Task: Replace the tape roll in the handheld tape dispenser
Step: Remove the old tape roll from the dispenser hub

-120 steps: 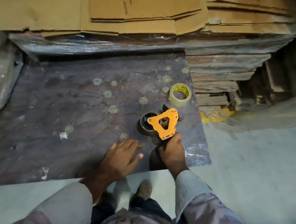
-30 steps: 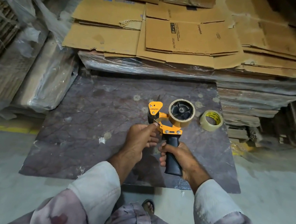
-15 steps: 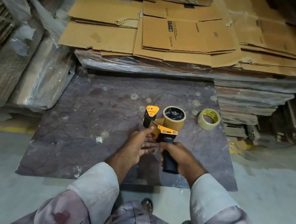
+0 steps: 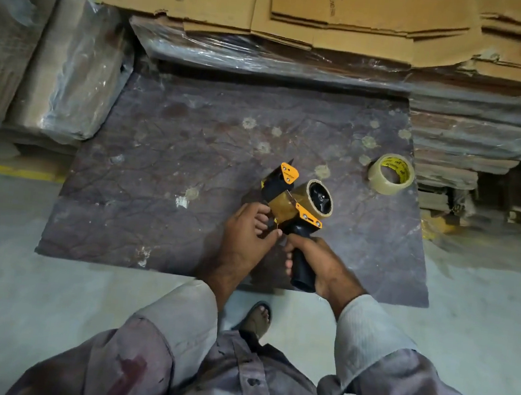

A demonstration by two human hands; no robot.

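Observation:
An orange-and-black handheld tape dispenser (image 4: 288,194) is held above the dark slab (image 4: 166,168). My right hand (image 4: 320,261) is wrapped around its black handle. A brown tape roll (image 4: 313,199) sits on the dispenser's hub, and a strip of brown tape runs from it toward the front roller. My left hand (image 4: 246,231) pinches at the tape end just below the dispenser's front. A second roll, clear tape with a yellow core (image 4: 391,173), lies flat on the slab at the right, apart from both hands.
Flattened cardboard sheets (image 4: 336,15) are stacked on plastic-wrapped bundles behind the slab. More wrapped bundles (image 4: 51,66) stand at the left. Stacked boards (image 4: 470,145) lie at the right. My sandalled foot (image 4: 256,319) is on the grey concrete floor below the slab's front edge.
The dispenser was lifted off the slab and turned handle-down. It has since tilted and shifted slightly right, while my left hand stays at the tape end by its front.

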